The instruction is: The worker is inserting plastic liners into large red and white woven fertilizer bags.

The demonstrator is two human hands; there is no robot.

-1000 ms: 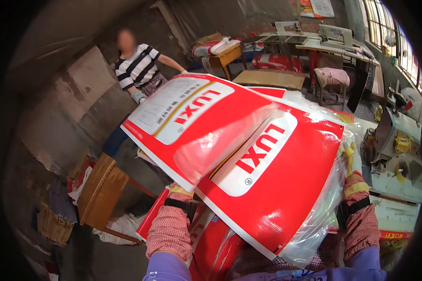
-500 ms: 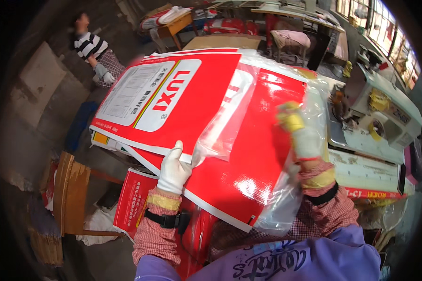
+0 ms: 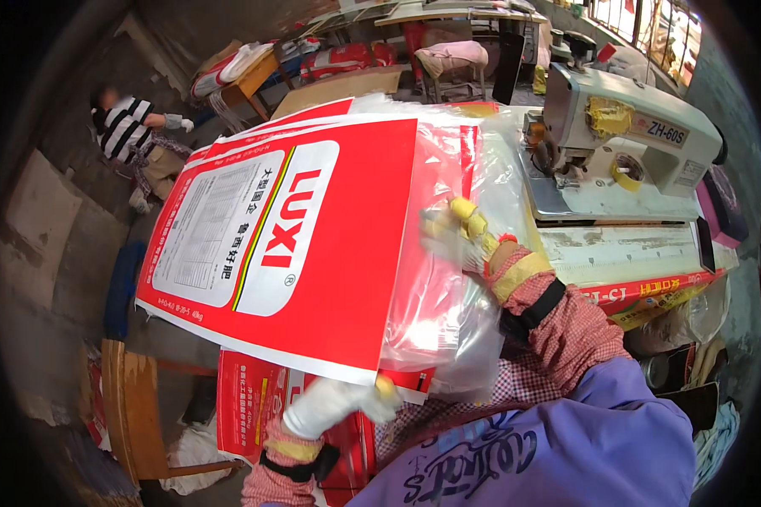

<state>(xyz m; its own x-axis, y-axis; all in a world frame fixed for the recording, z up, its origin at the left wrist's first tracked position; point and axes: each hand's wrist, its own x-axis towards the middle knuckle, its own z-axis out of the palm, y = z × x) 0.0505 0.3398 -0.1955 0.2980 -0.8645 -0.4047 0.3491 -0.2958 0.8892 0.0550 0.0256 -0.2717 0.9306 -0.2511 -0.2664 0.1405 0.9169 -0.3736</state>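
A large red and white woven sack (image 3: pixel 347 211) lies on top of a stack of similar sacks. A clear plastic liner (image 3: pixel 427 313) sticks out along its right side. My left hand (image 3: pixel 338 407), in a white glove, is at the sack's lower right corner, its fingers blurred, so I cannot see whether they grip the edge. Over the liner is my right hand (image 3: pixel 465 235), gloved with yellow tape on its fingers. Those fingers reach leftward, apart and partly smeared by motion, with nothing seen held in them.
To the right stands a white sewing machine (image 3: pixel 626 135) on a worn pale table (image 3: pixel 617 262). A wooden stool (image 3: pixel 135 414) is at the lower left, beside another red sack (image 3: pixel 249 406). Farther back, a person in a striped top (image 3: pixel 131 127) stands at left; a cloth-covered stool (image 3: pixel 451 61) is behind the stack.
The top sack has shifted rightward and nearer, covering most of the red sack beneath. My left hand has dropped to its near corner. My right hand has moved left onto the liner.
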